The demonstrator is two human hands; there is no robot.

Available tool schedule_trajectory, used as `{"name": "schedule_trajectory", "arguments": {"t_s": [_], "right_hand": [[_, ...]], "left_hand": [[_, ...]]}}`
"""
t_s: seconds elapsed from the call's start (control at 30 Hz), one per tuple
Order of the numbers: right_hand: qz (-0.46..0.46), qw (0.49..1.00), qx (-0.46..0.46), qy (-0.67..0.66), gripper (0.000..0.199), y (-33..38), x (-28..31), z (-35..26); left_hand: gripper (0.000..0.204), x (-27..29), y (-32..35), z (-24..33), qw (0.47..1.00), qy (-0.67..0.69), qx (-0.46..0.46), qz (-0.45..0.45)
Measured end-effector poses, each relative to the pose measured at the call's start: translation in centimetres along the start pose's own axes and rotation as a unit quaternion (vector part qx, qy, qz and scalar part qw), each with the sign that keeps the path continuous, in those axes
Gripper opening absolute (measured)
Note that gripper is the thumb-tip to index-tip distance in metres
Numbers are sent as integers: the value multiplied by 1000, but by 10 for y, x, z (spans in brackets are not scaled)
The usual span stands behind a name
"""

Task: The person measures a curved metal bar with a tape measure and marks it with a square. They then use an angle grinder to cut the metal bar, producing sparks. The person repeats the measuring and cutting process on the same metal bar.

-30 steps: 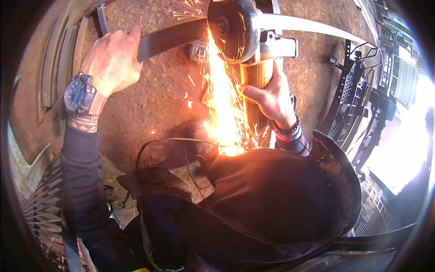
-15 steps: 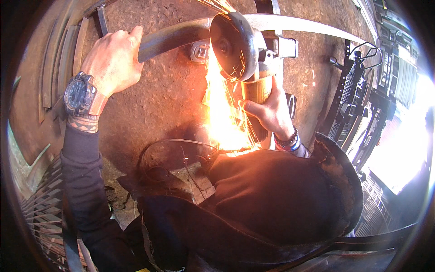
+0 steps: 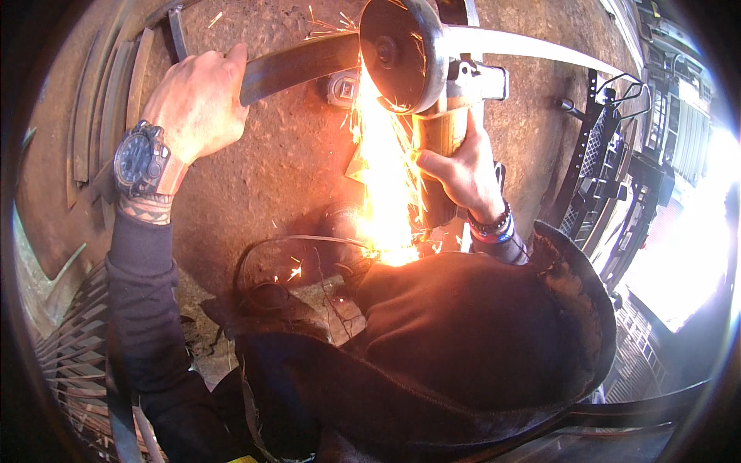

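Note:
My left hand [image 3: 197,104], with a watch on its wrist, is closed around the near-left end of a long metal bar [image 3: 301,63]. My right hand [image 3: 467,170] grips the body of an angle grinder [image 3: 444,133], thumb across its side. The grinder's round disc [image 3: 397,58] stands across the bar, partly hiding the place where they meet. From there a bright stream of sparks [image 3: 390,185] pours down toward my dark apron [image 3: 478,332]. Right of the disc the bar looks bright and glaring. A small silvery case [image 3: 341,89], like a tape measure, lies just beyond the sparks' left side.
Long metal strips [image 3: 116,116] lie at the left on the rusty brown surface [image 3: 285,162]. Several thin bars [image 3: 73,339] are stacked at lower left. A black metal frame with mesh [image 3: 590,150] stands at the right, before a glaring sunlit area [image 3: 683,255].
The grinder and my right hand have moved farther away along the disc's line, upward in the picture. The spark stream has narrowed a little. My left hand has barely shifted.

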State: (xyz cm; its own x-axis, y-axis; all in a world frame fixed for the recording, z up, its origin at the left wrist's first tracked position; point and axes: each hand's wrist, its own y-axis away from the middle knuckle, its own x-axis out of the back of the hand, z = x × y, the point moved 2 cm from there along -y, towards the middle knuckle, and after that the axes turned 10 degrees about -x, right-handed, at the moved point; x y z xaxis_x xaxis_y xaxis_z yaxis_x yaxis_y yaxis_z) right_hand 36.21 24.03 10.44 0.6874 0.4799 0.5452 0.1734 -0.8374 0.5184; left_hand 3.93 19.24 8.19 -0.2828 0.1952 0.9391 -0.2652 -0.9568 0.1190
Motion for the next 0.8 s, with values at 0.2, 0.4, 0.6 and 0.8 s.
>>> {"name": "schedule_trajectory", "arguments": {"t_s": [0.2,0.4,0.6,0.8], "right_hand": [[-18,1000,-16,-7,71,5,-3,2],[-8,1000,4,2,70,9,-2,8],[-12,1000,-15,-8,69,13,-3,11],[-8,1000,6,0,69,14,-4,17]], "left_hand": [[35,3,3,-4,1000,1,14,-15],[32,1,1,-3,1000,4,0,-6],[32,4,2,-3,1000,-4,7,-21],[33,1,3,-2,1000,-12,4,-1]]}}
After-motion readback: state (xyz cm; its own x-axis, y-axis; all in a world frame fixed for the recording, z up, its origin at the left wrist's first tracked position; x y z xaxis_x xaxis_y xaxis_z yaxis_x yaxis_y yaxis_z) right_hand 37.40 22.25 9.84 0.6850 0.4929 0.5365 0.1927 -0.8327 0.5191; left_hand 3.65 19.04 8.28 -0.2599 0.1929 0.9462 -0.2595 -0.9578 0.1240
